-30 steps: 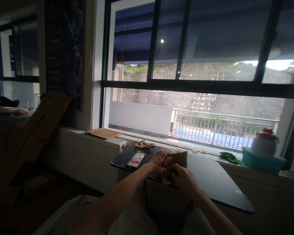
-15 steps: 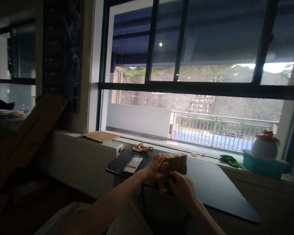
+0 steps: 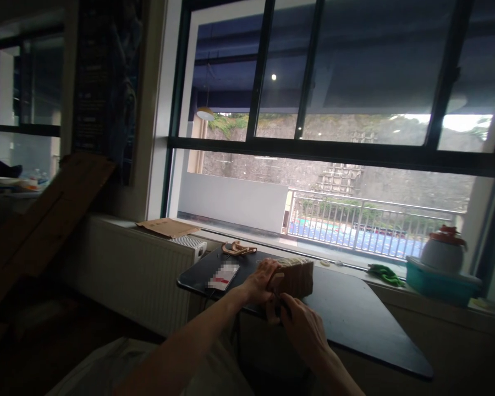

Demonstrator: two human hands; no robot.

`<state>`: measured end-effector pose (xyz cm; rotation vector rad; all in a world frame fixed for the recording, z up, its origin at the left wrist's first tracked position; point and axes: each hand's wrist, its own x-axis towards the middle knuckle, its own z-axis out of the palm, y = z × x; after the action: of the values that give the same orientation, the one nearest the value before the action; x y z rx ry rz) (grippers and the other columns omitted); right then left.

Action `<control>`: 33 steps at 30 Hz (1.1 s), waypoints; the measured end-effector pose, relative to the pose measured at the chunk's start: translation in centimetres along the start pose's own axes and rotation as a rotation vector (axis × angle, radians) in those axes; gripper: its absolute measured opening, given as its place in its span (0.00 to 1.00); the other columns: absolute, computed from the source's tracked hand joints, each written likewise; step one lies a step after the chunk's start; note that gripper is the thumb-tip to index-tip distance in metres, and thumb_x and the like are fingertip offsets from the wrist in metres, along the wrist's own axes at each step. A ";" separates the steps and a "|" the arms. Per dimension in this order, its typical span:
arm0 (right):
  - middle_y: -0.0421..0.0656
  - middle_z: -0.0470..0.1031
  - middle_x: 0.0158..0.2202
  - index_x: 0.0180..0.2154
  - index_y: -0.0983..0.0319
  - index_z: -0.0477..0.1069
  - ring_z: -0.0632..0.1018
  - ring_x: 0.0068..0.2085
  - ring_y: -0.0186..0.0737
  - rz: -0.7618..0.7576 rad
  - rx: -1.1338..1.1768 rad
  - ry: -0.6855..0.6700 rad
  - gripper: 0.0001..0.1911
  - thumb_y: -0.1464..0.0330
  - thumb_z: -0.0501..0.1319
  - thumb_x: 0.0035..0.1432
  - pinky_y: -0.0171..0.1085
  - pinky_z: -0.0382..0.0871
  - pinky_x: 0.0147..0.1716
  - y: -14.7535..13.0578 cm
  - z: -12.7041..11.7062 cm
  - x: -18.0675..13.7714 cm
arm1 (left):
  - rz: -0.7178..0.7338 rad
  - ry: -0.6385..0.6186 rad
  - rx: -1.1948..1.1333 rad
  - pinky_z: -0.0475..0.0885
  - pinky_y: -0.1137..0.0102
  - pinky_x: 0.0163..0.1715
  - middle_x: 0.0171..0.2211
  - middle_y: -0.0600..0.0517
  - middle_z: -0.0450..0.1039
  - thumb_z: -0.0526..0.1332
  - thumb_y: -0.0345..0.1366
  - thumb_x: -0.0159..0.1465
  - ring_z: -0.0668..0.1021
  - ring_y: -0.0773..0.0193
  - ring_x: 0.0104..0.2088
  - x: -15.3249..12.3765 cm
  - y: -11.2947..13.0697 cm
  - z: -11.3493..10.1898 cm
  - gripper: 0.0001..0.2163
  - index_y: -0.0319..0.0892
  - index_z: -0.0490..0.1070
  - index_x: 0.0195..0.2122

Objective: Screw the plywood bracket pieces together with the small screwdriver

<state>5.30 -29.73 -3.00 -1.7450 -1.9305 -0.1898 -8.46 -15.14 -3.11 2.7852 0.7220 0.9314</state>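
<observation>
On the dark table, a brown block-like object (image 3: 299,279) with a pale, creased top stands at the near edge. My left hand (image 3: 262,281) is closed at its left end, fingers wrapped round a small tan curved piece (image 3: 273,314) that juts down past the table edge. Close beside that piece, my right hand (image 3: 303,322) is closed in a pinch; whatever lies between its fingers is dark and too small to make out. Several curved brown pieces (image 3: 238,249) lie at the table's back left. A phone (image 3: 225,276) rests left of my left hand.
The dark table (image 3: 363,313) stretches right under the window. A green cloth (image 3: 385,274) and a teal basin (image 3: 441,283) with a white, orange-topped jug (image 3: 442,253) sit on the sill. Brown paper (image 3: 169,226) lies on the radiator (image 3: 136,269); cardboard (image 3: 61,209) leans at left.
My right hand has shifted slightly left and down, nearer the curved piece. My left hand keeps its hold, and the block stays in about the same place. The view has tilted slightly.
</observation>
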 end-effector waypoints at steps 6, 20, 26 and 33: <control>0.43 0.77 0.46 0.48 0.55 0.70 0.78 0.40 0.40 0.025 -0.021 0.031 0.16 0.65 0.48 0.64 0.33 0.62 0.32 -0.4 0.0 -0.3 | -0.009 0.009 0.014 0.47 0.52 0.63 0.61 0.42 0.51 0.66 0.30 0.46 0.52 0.46 0.64 -0.2 0.3 0.0 0.39 0.43 0.50 0.59; 0.42 0.77 0.44 0.49 0.57 0.70 0.79 0.38 0.39 -0.024 -0.039 0.057 0.17 0.67 0.49 0.64 0.33 0.62 0.31 -0.2 0.0 -0.4 | 0.010 0.014 0.066 0.50 0.53 0.63 0.60 0.42 0.54 0.65 0.28 0.46 0.55 0.47 0.63 0.1 0.4 0.0 0.38 0.42 0.51 0.58; 0.43 0.78 0.43 0.49 0.57 0.70 0.78 0.39 0.39 -0.014 -0.042 0.068 0.16 0.67 0.50 0.63 0.33 0.62 0.32 -0.1 0.3 -0.3 | 0.012 0.014 0.075 0.51 0.53 0.62 0.59 0.42 0.54 0.66 0.29 0.46 0.55 0.47 0.63 0.1 0.2 0.1 0.38 0.42 0.51 0.58; 0.42 0.77 0.43 0.49 0.56 0.70 0.79 0.37 0.39 -0.001 -0.070 0.046 0.16 0.66 0.49 0.64 0.33 0.62 0.30 -0.9 -0.1 -0.7 | 0.022 0.028 0.065 0.50 0.55 0.62 0.58 0.42 0.55 0.66 0.29 0.47 0.55 0.49 0.62 0.0 0.4 0.0 0.36 0.42 0.52 0.57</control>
<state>4.53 -30.54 -3.04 -1.7688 -1.9131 -0.2984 -8.26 -15.51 -2.99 2.8472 0.7403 0.9695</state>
